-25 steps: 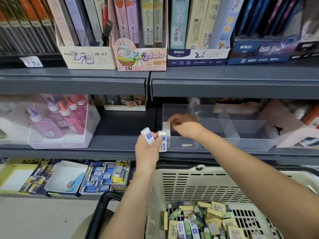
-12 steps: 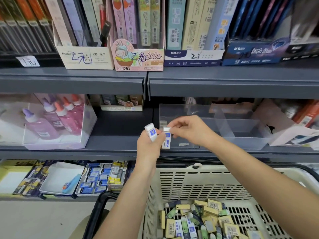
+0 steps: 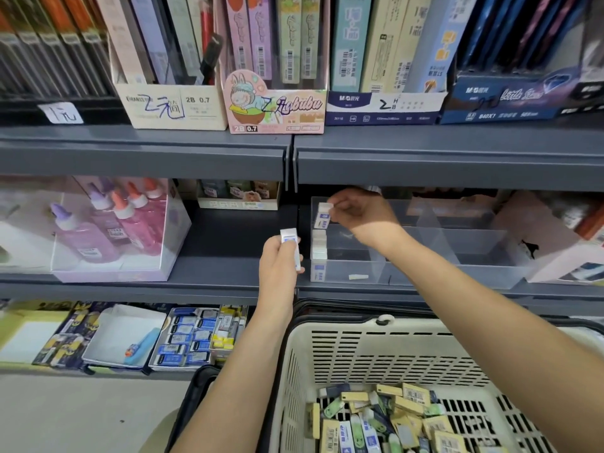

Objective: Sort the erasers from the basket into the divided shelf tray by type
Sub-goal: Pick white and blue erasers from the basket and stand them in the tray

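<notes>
My right hand (image 3: 362, 217) pinches a white eraser with a blue sleeve (image 3: 323, 216) above the left compartment of the clear divided tray (image 3: 425, 273) on the middle shelf. A stack of the same white erasers (image 3: 318, 253) stands in that compartment's left corner. Just left of the tray, my left hand (image 3: 279, 266) grips another white and blue eraser (image 3: 290, 239). The cream basket (image 3: 392, 354) below holds several yellow, green and white erasers (image 3: 376, 420).
A clear box of glue bottles (image 3: 111, 230) stands on the same shelf at left. The upper shelf edge (image 3: 425, 158) overhangs the tray. Boxes of pencil leads (image 3: 274, 103) fill the top shelf. Trays of stationery (image 3: 192, 338) sit on the lower shelf.
My right hand took one eraser from my left hand and carried it up and right over the tray's left compartment. My left hand stayed in place with its remaining eraser.
</notes>
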`<action>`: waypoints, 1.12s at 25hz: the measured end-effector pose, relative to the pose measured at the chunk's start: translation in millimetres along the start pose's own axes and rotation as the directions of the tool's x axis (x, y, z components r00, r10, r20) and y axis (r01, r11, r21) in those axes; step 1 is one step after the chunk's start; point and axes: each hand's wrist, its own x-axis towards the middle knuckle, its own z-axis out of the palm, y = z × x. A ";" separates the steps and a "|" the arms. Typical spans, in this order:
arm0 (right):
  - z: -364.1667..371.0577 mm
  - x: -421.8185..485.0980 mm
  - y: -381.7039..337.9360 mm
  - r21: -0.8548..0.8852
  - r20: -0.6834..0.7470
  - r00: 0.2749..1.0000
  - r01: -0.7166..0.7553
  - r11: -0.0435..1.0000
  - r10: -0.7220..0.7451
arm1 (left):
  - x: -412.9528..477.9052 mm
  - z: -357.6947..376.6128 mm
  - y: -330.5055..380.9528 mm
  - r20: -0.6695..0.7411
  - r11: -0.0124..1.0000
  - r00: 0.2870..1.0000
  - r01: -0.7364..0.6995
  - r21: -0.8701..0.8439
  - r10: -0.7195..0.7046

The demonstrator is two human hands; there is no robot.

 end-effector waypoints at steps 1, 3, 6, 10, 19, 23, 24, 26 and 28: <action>1.6 1.7 -1.2 -0.025 0.016 1.000 0.009 1.000 -0.008 | 0.8 -0.6 -2.2 0.003 1.000 1.000 -0.006 -0.001 0.006; 2.0 4.7 -3.5 -0.102 0.041 0.999 0.028 0.994 -0.024 | 1.6 -1.4 -4.8 0.010 1.000 1.000 0.001 -0.004 -0.001; -0.8 3.7 -5.1 -0.186 0.052 0.998 0.052 0.981 -0.043 | 3.1 -2.4 -5.2 -0.003 1.000 1.000 0.014 -0.013 -0.014; -1.3 2.4 -1.3 -0.179 0.077 0.997 0.014 0.984 0.000 | 3.9 0.4 -6.4 0.026 0.999 0.999 0.040 -0.024 -0.039; 14.6 0.5 11.4 -0.347 0.130 0.989 -0.024 0.938 0.073 | 1.1 -0.2 -5.9 0.047 0.992 0.997 0.066 -0.108 -0.061; 11.0 -2.6 14.1 -0.460 0.183 0.979 0.005 0.888 0.090 | -0.9 -2.0 -2.4 0.061 0.991 0.997 0.063 -0.120 -0.056; 8.8 -4.8 13.6 -0.443 0.179 0.980 0.002 0.897 0.086 | -1.3 -2.0 -1.7 0.068 0.993 0.997 0.048 -0.110 -0.041; 4.5 -11.1 11.3 -0.355 0.133 0.991 0.029 0.935 0.020 | -1.7 -2.0 0.8 0.085 0.998 0.996 0.010 -0.059 -0.005; 0.8 -19.2 7.1 -0.203 0.118 0.992 0.072 0.977 -0.049 | -2.4 -1.5 4.0 0.103 1.000 0.994 -0.021 -0.008 0.022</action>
